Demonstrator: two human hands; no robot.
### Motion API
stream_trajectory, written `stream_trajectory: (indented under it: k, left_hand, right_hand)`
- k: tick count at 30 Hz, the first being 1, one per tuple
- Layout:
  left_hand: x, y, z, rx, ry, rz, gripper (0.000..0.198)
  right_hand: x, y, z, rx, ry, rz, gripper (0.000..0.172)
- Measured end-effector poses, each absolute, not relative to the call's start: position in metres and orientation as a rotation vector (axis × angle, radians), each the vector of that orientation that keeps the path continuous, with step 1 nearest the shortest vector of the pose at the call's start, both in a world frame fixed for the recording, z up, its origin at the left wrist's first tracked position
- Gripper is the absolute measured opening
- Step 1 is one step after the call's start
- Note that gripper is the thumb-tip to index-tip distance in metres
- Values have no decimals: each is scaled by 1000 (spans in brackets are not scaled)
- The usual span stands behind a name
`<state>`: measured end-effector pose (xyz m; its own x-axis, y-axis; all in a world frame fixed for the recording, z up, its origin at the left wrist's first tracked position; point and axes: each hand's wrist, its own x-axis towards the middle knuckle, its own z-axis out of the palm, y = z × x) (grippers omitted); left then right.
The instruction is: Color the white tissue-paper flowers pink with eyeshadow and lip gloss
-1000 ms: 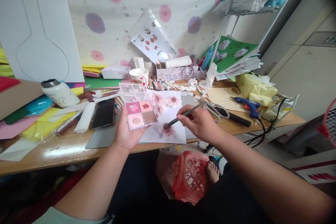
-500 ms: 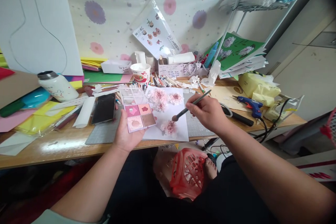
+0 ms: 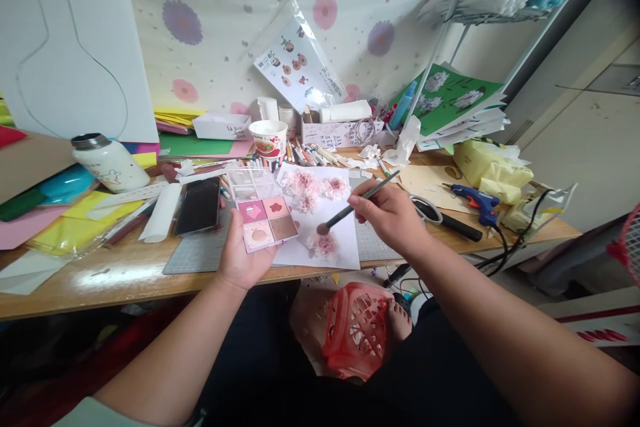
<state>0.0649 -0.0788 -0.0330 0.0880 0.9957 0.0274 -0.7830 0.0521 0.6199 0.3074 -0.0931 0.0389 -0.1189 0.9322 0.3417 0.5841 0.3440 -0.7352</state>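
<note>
My left hand [image 3: 247,260] holds an open makeup palette [image 3: 271,229] from below; its clear lid is tipped back, and its pans are pink, peach, pale and brown. In my right hand [image 3: 383,210] a dark makeup brush [image 3: 345,213] is pinched by the handle. Its bristles point down to the left, at the upper edge of the nearest pink and white paper flower [image 3: 326,251]; whether they touch it I cannot tell. Several more ruffled flowers [image 3: 301,188] lie farther back on the white paper sheet [image 3: 345,233], which rests on a grey cutting mat [image 3: 193,259].
A dark phone [image 3: 199,207] and a white bottle [image 3: 111,163] are on the left. Behind are a paper bowl [image 3: 269,139] and scattered markers [image 3: 313,155]. A blue glue gun [image 3: 475,202] lies right. Below the table edge [image 3: 125,293] stands a red basket [image 3: 345,340].
The brush tip has shifted slightly left, from over the nearest flower to its upper edge, and my right hand has moved left with it. My left hand and the palette stay in place.
</note>
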Motion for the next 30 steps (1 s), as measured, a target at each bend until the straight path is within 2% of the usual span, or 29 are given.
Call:
stream_trajectory:
  k: [11,19,23,26,30]
  left_hand:
    - [62,-79,-33,553,466,1406,48]
    - [61,-78,-33,535,418,1382,52]
    - [58,-83,-32,539,372,1322,50]
    - [62,-92,-27,555,341,1209,49]
    - [81,-105,-17,599,289,1001,61]
  right_hand:
    - [298,-100,41,-1216,-1954,568,12]
    - [312,-102,44,-1166,-1852,603,9]
    - [325,-93,41,-1118,-1558,589,16]
    - [325,-86,34,-1033,-1430,703,26]
    - [306,-72,17,-1016,-1342,930,30]
